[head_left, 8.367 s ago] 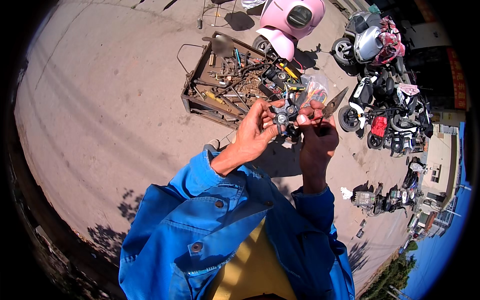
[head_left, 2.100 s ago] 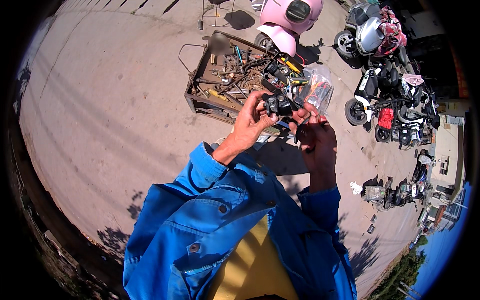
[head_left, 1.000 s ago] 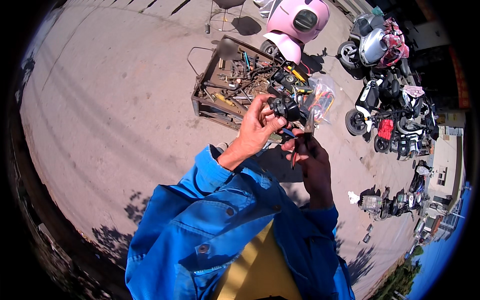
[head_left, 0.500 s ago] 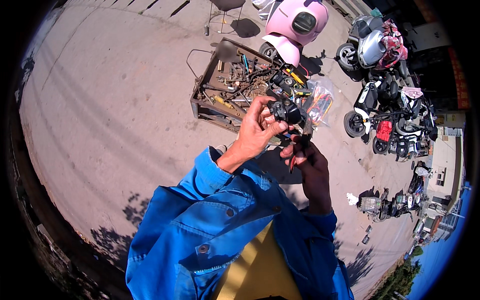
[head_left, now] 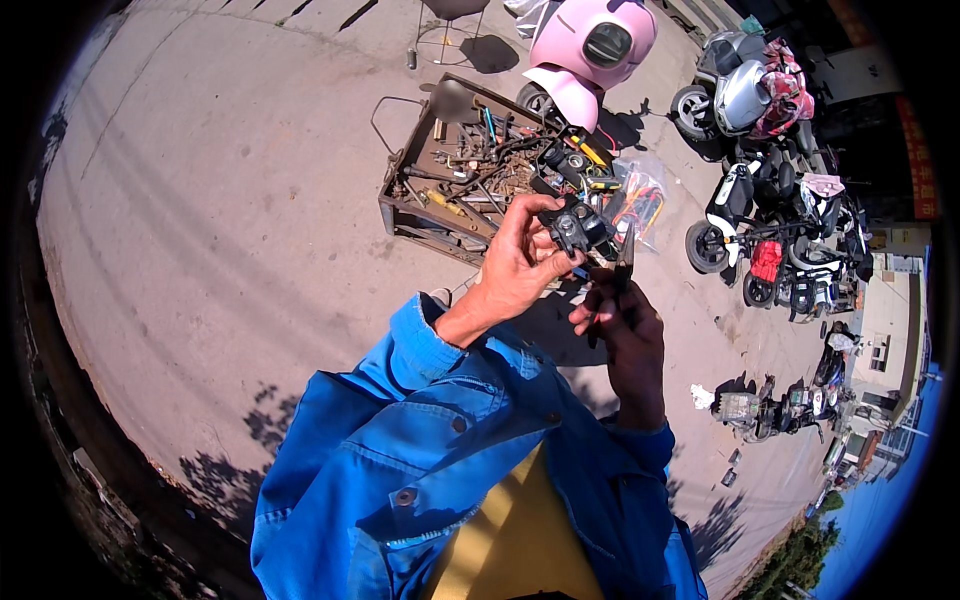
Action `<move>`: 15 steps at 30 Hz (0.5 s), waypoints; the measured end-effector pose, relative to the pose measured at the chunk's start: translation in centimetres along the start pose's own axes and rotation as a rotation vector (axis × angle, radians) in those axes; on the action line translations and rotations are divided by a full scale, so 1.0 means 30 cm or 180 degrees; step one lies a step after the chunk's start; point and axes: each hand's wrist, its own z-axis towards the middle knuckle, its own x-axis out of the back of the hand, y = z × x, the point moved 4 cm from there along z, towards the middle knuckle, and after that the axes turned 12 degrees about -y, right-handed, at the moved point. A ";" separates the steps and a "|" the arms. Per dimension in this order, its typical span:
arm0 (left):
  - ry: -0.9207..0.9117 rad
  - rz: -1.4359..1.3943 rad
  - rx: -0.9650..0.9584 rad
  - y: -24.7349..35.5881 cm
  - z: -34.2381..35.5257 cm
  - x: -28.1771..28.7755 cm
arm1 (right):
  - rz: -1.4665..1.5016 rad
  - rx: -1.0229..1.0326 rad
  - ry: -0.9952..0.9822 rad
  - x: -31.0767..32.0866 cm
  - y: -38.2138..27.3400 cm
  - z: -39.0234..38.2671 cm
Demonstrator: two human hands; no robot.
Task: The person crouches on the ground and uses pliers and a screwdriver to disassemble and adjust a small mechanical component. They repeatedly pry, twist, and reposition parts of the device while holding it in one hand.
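Observation:
Above the near side of the tool cart, my left hand (head_left: 515, 268) pinches a black plastic part (head_left: 577, 228) between thumb and fingers. Round openings show on the face of the part. Just right of it and slightly lower, my right hand (head_left: 630, 330) is closed around a pair of pliers (head_left: 626, 252). Their narrow metal jaws point up beside the part, apart from it as far as I can see. The fingers and shadow hide most of the handles.
A rusty metal tool cart (head_left: 392, 178) full of loose tools stands ahead. Beside it are a clear bag of wires (head_left: 642, 200) and a pink scooter (head_left: 590, 50). More scooters (head_left: 740, 210) line the right; a stool (head_left: 455, 12) stands at the back.
My left hand has turned the black part, so its face with the openings now shows. The pliers have tilted more upright, and the right hand has shifted slightly right.

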 end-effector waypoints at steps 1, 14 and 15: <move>0.0016 0.0312 -0.0143 -0.003 0.003 0.007 | -0.0044 0.0042 -0.0008 0.000 -0.002 0.000; 0.0114 0.2550 -0.0841 0.086 0.017 0.008 | -0.0487 -0.0048 0.0291 0.031 0.018 -0.028; 0.0103 0.2614 -0.0885 0.089 0.018 0.008 | -0.0567 -0.0043 0.0290 0.034 0.020 -0.028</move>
